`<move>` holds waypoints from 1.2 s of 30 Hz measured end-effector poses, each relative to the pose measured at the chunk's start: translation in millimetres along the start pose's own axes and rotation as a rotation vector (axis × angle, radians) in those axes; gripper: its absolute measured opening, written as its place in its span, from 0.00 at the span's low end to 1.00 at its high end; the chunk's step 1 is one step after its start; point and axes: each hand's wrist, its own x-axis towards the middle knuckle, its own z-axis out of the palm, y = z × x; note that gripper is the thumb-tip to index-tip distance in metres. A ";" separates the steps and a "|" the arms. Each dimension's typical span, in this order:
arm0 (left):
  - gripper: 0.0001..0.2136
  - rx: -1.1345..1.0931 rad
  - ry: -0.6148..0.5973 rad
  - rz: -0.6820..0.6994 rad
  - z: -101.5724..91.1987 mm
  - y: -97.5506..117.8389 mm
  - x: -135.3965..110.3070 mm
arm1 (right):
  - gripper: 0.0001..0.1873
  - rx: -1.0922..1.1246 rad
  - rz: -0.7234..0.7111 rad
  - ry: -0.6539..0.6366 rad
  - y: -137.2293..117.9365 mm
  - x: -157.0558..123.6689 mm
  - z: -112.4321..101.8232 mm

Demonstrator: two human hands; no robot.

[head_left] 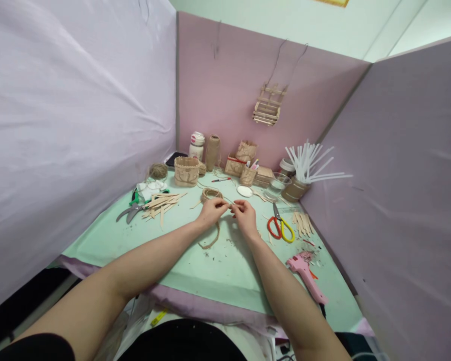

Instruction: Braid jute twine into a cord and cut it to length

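Note:
Over the middle of the table, my left hand [215, 210] and my right hand [244, 214] meet with fingertips pinched close together. Between them runs a strand of brown twine, mostly covered by the fingers. A thicker braided length of the twine [211, 245] curves down onto the cloth below my left hand. Just behind the hands lies a loose coil of twine [211, 194]. To the right of my right hand rest scissors [277, 220] with one red and one yellow handle.
Wooden sticks [163, 204] and green-handled pruning shears [130, 213] lie at the left. A pink glue gun [307, 276] is at the right front. Behind stand a wooden basket [186, 171], a twine spool [212, 153] and a pot of white glue sticks [296, 188].

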 end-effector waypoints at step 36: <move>0.08 0.204 -0.020 0.244 0.6 -12.7 -0.8 | 0.06 -0.377 -0.362 0.048 -4.1 -3.8 -1.0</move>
